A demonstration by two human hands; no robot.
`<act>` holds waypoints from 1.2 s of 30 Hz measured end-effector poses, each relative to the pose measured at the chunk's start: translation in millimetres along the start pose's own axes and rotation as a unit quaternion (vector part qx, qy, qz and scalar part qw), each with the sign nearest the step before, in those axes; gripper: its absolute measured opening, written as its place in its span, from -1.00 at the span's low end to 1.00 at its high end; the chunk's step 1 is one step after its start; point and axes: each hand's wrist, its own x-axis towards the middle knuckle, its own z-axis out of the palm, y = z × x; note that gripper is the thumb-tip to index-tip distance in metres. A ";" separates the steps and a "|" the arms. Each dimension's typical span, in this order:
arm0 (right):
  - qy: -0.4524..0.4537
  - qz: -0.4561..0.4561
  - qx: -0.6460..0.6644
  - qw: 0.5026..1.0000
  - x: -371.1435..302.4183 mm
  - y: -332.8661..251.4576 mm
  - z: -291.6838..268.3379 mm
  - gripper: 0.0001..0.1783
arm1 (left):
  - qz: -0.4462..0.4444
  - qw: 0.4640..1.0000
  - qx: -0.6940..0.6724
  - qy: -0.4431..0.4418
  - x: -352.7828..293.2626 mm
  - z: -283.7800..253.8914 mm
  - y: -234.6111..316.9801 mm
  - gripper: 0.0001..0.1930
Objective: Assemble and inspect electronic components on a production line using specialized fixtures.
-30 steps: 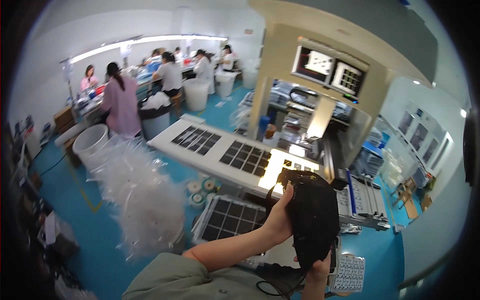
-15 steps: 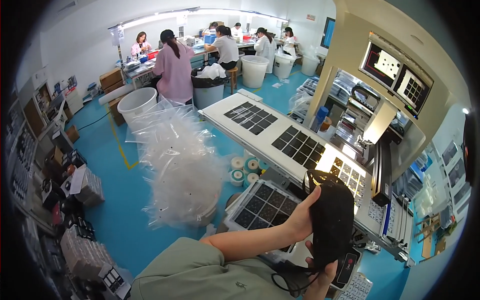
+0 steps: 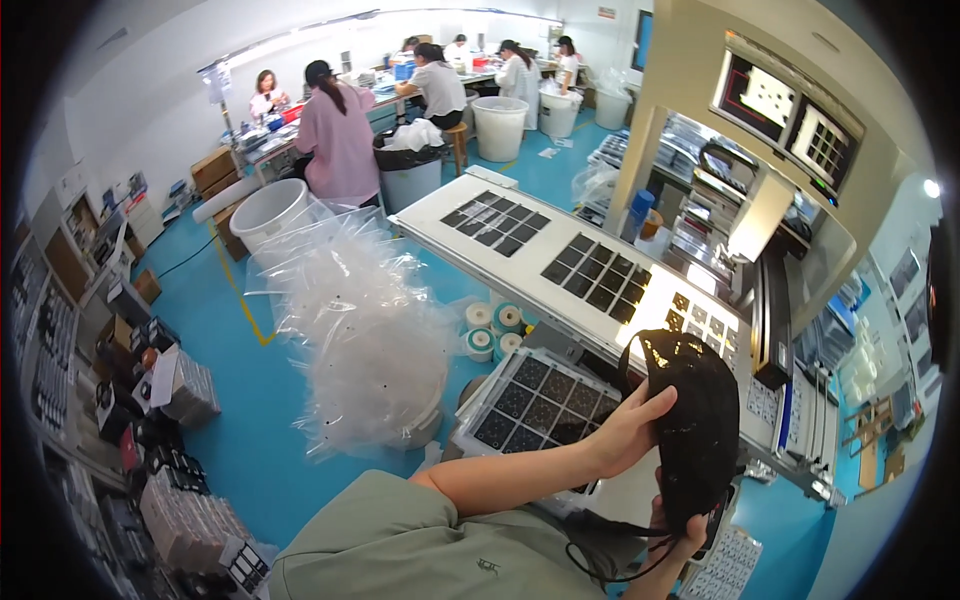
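In front of me both hands hold a soft black fabric thing (image 3: 698, 430), rounded and with a loose dark cord hanging near its lower end; whether it is a cap or a pouch I cannot tell. My left hand (image 3: 635, 432) is closed on its left side, with the thumb lying along the fabric. Lower down, my right hand (image 3: 678, 545) grips the bottom end, and some of its fingers are hidden behind the cloth. Just beyond, a white machine bed (image 3: 520, 262) carries dark square sheets (image 3: 597, 275) in grids, partly covered by the black thing.
A tray of dark square pieces (image 3: 535, 400) lies left of my forearm. Clear plastic bags (image 3: 365, 340) bulge from a bin, beside thread-like spools (image 3: 480, 318). The machine's screen (image 3: 790, 110) is lit at upper right. Several people sit at a far bench.
The black thing has shifted right with both my hands and shows a broader side. My view has also moved a little, so the room sits slightly differently.
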 end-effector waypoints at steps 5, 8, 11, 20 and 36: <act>0.148 -0.050 -0.061 0.986 -25.4 -28.3 -17.4 0.29 | -0.095 0.992 0.016 -0.081 5.1 2.5 -15.1 -0.34; 0.103 -0.058 -0.090 0.989 -48.7 -61.3 -62.5 0.32 | -0.183 0.977 -0.022 -0.111 13.2 11.0 -29.7 -0.35; 0.108 -0.059 -0.122 0.985 -77.1 -80.3 -68.4 0.32 | -0.262 0.959 -0.081 -0.068 11.0 14.4 -51.9 -0.29; 0.251 -0.056 -0.105 0.961 -238.7 -87.4 -110.2 0.24 | -0.482 0.872 -0.049 -0.066 -41.4 11.1 -185.4 -0.24; -0.287 0.107 -0.017 0.952 -356.7 -129.9 -336.5 -0.20 | -0.246 0.823 0.351 -0.372 5.4 100.6 -96.5 -0.78</act>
